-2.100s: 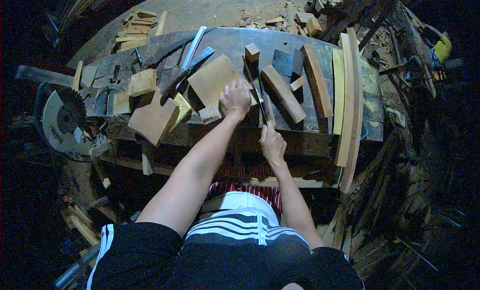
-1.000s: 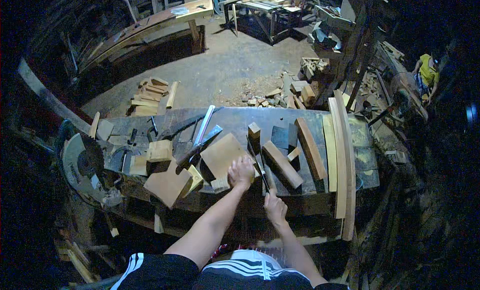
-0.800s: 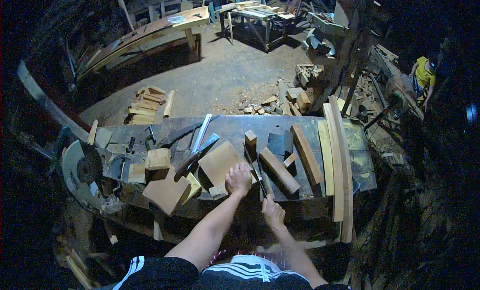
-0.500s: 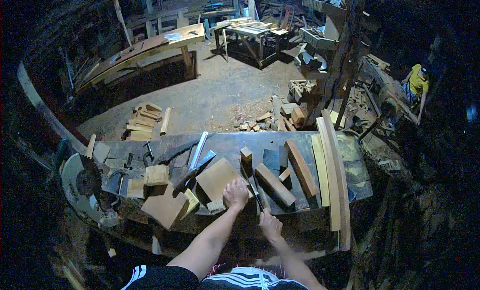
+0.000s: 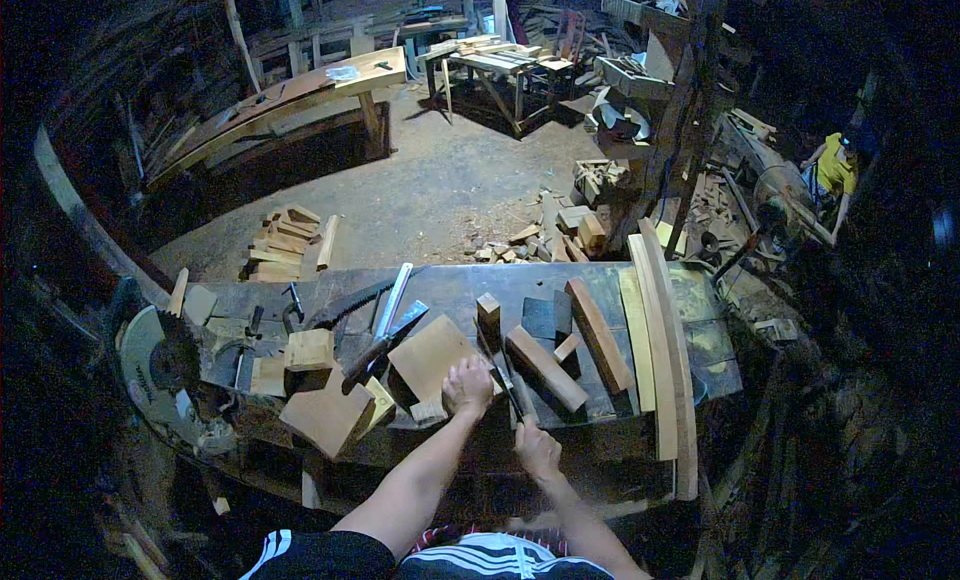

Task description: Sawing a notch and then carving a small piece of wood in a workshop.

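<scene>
My left hand (image 5: 468, 387) lies on the lower right part of a square, pale wooden block (image 5: 425, 352), its fingers curled on it. The block rests tilted on smaller pieces at the front of the workbench. My right hand (image 5: 539, 448) is wrapped round the handle of a long, narrow hand tool (image 5: 508, 384). Its thin dark blade runs away from me along the block's right edge, touching or very close to it; which cannot be told. I cannot make out whether it is a file or a saw. Just right of the tool lies a thick wooden bar (image 5: 546, 369).
The workbench (image 5: 440, 280) also carries a circular saw (image 5: 160, 365) at left, a handsaw (image 5: 355, 300), a steel square (image 5: 393, 302), a reddish bar (image 5: 599, 335) and long curved strips (image 5: 660, 350). Beyond are a floor woodpile (image 5: 285, 242) and a person in yellow (image 5: 833, 167).
The whole view has shifted slightly left. Both hands keep their hold, and the tool stays along the block's edge with hardly any visible movement.
</scene>
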Demonstrator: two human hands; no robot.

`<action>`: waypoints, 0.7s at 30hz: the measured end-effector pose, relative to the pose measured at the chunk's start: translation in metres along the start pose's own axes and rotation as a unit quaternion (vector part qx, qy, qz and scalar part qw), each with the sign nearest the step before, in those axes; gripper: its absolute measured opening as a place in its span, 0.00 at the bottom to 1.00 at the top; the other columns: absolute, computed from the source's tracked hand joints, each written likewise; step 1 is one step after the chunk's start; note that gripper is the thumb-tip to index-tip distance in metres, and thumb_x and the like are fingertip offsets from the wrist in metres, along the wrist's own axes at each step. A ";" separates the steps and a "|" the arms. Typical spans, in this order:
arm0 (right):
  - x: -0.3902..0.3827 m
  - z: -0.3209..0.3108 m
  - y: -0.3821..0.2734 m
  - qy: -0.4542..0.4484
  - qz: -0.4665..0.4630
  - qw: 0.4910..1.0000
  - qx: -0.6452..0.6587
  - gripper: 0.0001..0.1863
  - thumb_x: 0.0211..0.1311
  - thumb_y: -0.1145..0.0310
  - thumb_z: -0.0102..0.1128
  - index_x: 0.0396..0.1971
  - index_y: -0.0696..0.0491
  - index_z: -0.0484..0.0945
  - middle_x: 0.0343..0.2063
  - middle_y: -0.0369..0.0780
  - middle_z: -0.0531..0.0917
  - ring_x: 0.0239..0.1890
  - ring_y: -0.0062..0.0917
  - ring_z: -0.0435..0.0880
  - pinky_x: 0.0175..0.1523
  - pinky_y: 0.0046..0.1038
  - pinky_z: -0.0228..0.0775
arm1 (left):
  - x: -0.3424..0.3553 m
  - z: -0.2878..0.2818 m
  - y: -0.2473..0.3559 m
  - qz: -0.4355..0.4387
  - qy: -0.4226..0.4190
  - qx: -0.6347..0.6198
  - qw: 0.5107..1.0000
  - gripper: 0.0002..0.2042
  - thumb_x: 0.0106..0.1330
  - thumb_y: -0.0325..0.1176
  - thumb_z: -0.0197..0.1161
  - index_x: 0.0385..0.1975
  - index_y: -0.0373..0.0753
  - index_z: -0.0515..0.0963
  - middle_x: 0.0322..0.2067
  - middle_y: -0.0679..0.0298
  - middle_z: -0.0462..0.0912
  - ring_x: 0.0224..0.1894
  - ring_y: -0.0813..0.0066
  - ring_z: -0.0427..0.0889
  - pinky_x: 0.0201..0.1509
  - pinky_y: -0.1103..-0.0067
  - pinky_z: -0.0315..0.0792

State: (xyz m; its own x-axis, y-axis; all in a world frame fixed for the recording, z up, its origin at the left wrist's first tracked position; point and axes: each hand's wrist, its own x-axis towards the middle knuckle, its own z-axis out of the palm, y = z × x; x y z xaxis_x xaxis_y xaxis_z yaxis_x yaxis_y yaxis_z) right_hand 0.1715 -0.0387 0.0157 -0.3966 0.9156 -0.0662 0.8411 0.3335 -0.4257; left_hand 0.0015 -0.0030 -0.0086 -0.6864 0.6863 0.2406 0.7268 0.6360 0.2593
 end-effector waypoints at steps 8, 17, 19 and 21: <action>-0.001 -0.008 -0.006 -0.014 -0.009 1.000 -0.016 0.12 0.63 0.56 0.45 0.33 0.48 0.69 0.14 0.48 0.79 0.18 0.41 0.81 0.22 0.42 0.73 | 0.001 0.007 -0.002 -0.021 -0.005 0.003 1.000 0.10 0.61 0.40 0.50 0.28 0.46 0.77 0.32 0.65 0.78 0.39 0.64 0.77 0.38 0.65 0.69; -0.001 0.000 0.002 -0.001 -0.001 1.000 0.004 0.11 0.63 0.56 0.45 0.33 0.49 0.68 0.14 0.49 0.79 0.18 0.45 0.80 0.23 0.47 0.71 | 0.001 0.000 0.004 -0.022 -0.024 -0.006 0.999 0.10 0.61 0.40 0.50 0.29 0.46 0.77 0.33 0.65 0.78 0.40 0.64 0.76 0.39 0.64 0.68; -0.004 0.004 -0.001 0.063 -0.025 0.998 -0.018 0.11 0.63 0.56 0.45 0.34 0.49 0.67 0.15 0.49 0.79 0.18 0.46 0.80 0.24 0.48 0.71 | 0.000 0.016 -0.004 -0.031 -0.026 -0.010 0.999 0.10 0.61 0.40 0.49 0.29 0.46 0.77 0.33 0.64 0.78 0.40 0.63 0.76 0.39 0.64 0.68; -0.001 -0.001 -0.006 0.025 -0.019 0.999 -0.010 0.11 0.63 0.56 0.45 0.34 0.49 0.68 0.15 0.49 0.79 0.18 0.45 0.80 0.24 0.48 0.71 | -0.006 0.035 -0.013 -0.006 0.088 0.020 0.996 0.10 0.62 0.40 0.49 0.30 0.45 0.77 0.33 0.64 0.79 0.40 0.62 0.76 0.40 0.64 0.68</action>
State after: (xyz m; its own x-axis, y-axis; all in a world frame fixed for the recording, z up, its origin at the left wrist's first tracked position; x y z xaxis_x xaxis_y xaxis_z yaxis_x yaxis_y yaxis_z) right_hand 0.1675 -0.0415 0.0190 -0.4090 0.9125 -0.0047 0.8338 0.3717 -0.4081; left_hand -0.0034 -0.0030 -0.0458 -0.6864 0.6087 0.3979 0.7165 0.6597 0.2267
